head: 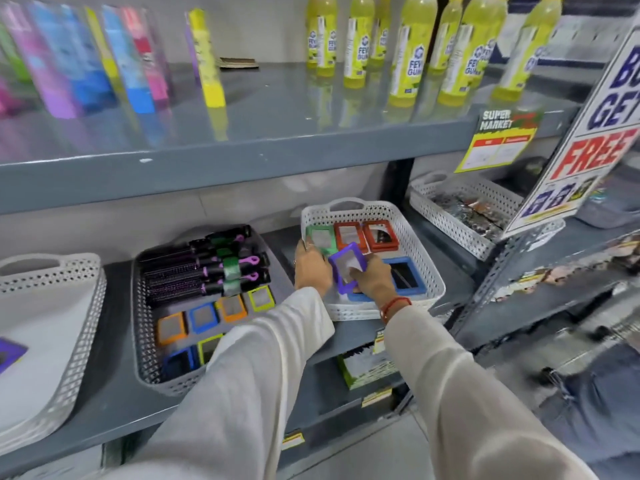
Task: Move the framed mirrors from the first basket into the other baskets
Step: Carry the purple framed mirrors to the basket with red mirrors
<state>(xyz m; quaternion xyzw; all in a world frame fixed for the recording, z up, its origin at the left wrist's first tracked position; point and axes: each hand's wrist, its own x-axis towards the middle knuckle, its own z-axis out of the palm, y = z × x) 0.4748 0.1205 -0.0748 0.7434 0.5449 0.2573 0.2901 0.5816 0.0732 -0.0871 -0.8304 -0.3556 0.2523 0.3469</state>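
Sleeves: two long pale sleeves (242,393) reach up from the bottom toward the shelf.
Right wrist: a red string band (394,306) sits on it.
Right hand: the right hand (372,280) is over the white basket and pinches the purple mirror (348,266) at its lower edge; the mirror is tilted.
Left hand: the left hand (311,268) is at the left wall of the white basket, fingers curled, just beside the purple mirror. I cannot tell if it grips anything.
White basket: the white basket (412,237) sits on the lower shelf. A green mirror (320,237) and two red mirrors (367,235) stand in a row at the back. A blue mirror (407,275) lies flat near the front.
Grey basket: the grey basket (145,341) is to the left. It holds small mirrors (204,317) in orange, blue and yellow-green frames, with black hair brushes (204,265) behind them.
Far left basket: another pale basket (69,327) holds one purple frame (10,353) at the picture's edge.
Right basket: a white basket (446,216) with shiny packets.
Sign: a big sign (585,133) with the word FREE.
Top shelf: yellow bottles (408,53) and bright boxes (86,64), blurry.
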